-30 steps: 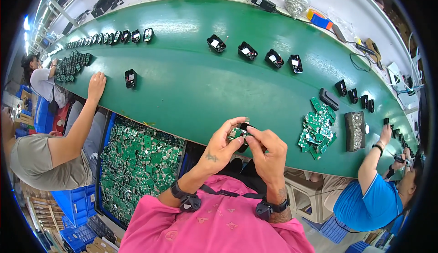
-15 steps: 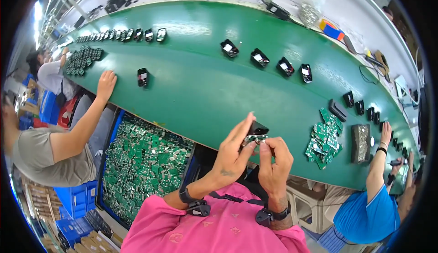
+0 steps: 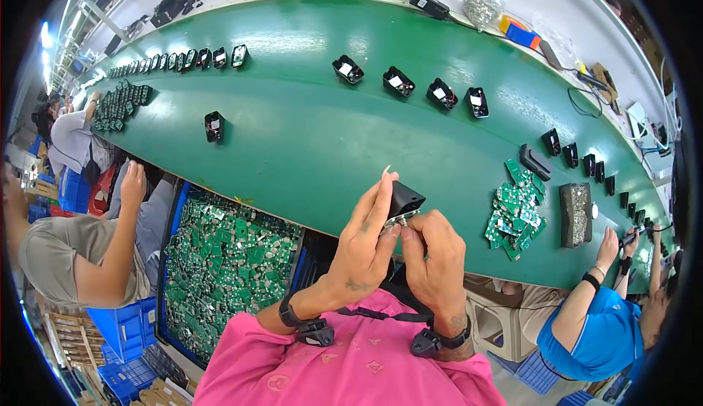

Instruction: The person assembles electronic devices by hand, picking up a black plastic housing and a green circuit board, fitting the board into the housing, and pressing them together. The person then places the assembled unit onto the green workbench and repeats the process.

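Observation:
My left hand (image 3: 360, 251) is wrapped round a black plastic housing (image 3: 405, 199), its fingers along the left side. At the housing's near end sits a small circuit board (image 3: 400, 220), partly covered by my fingertips. My right hand (image 3: 435, 256) meets it from the right, thumb and forefinger pinched at the board's edge. Both hands are over the near edge of the green table (image 3: 307, 150). To their right lies a heap of green circuit boards (image 3: 515, 212).
A blue-edged bin of boards (image 3: 227, 274) stands left of me. Open black housings (image 3: 398, 82) line the table's far side; another housing (image 3: 213, 126) lies nearer. On the right are a dark block (image 3: 575, 215) and a person in blue (image 3: 593, 333); a person in grey (image 3: 80, 259) sits left.
The black housing has tilted in my left hand, showing more of its side. The left neighbour's hand has drawn back from the table. The whole view has shifted slightly.

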The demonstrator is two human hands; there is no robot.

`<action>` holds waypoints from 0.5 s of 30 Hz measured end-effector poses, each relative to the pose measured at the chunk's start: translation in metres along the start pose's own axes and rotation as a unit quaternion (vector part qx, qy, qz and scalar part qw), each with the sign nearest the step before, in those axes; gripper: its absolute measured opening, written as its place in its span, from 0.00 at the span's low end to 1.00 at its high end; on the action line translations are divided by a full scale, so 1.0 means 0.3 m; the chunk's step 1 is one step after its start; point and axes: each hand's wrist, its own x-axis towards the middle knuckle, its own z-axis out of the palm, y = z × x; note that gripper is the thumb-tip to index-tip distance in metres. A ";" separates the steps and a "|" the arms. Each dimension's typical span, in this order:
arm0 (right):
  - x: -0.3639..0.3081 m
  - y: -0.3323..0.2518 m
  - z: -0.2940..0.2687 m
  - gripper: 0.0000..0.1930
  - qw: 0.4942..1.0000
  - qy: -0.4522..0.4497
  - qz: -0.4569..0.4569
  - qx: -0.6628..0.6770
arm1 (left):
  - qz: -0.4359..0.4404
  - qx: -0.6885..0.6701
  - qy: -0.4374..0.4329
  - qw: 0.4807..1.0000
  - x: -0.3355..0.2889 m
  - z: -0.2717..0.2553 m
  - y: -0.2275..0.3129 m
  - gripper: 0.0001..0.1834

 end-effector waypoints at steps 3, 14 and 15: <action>0.001 -0.006 -0.021 0.03 1.000 -0.026 0.008 -0.008 | 0.009 0.017 -0.007 1.000 0.001 0.001 0.005 0.38; 0.013 0.010 -0.078 0.04 0.988 -0.100 0.071 0.094 | 0.046 0.041 -0.074 0.995 -0.001 -0.022 0.012 0.37; 0.011 0.010 -0.076 0.04 0.987 -0.090 0.082 0.100 | 0.037 0.045 -0.074 0.996 -0.004 -0.019 0.015 0.37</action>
